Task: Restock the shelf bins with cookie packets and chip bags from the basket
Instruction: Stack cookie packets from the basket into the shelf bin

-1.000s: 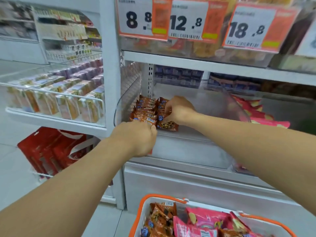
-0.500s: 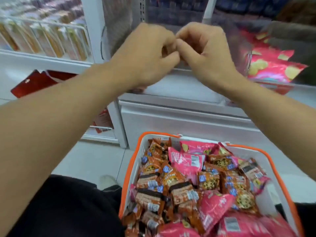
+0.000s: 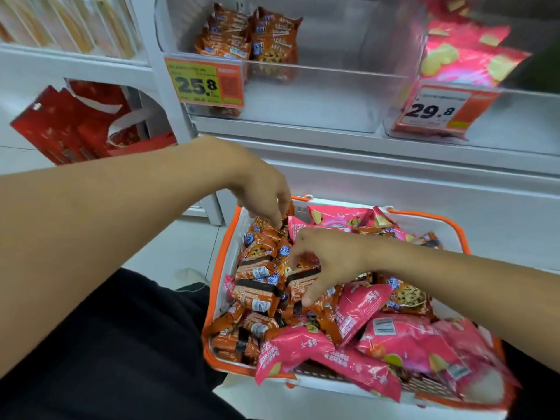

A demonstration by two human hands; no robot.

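From here I cannot read much of the left hand (image 3: 260, 192); its fingertips dip among the orange cookie packets (image 3: 260, 280) at the far left corner of the basket (image 3: 424, 221), and whether they pinch one or only touch it I cannot tell; the right hand (image 3: 324, 259) curls thumb and fingers round a cookie packet in the middle of the pile, though the palm hides most of that packet; the pink chip bags (image 3: 391, 338) fill the right and near side, the nearest ones smeared by blur and cut by the frame's edge; up on the shelf, the clear cookie bin (image 3: 333, 95) holds a small stack at its left end, its top cropped, and the chip bin (image 3: 472, 65) beside it runs out of view; the price tags (image 3: 204, 83) read 25.8 and 29.8, their small print illegible; half a second ago both hands met in front of the bin, and now both are down in the basket.
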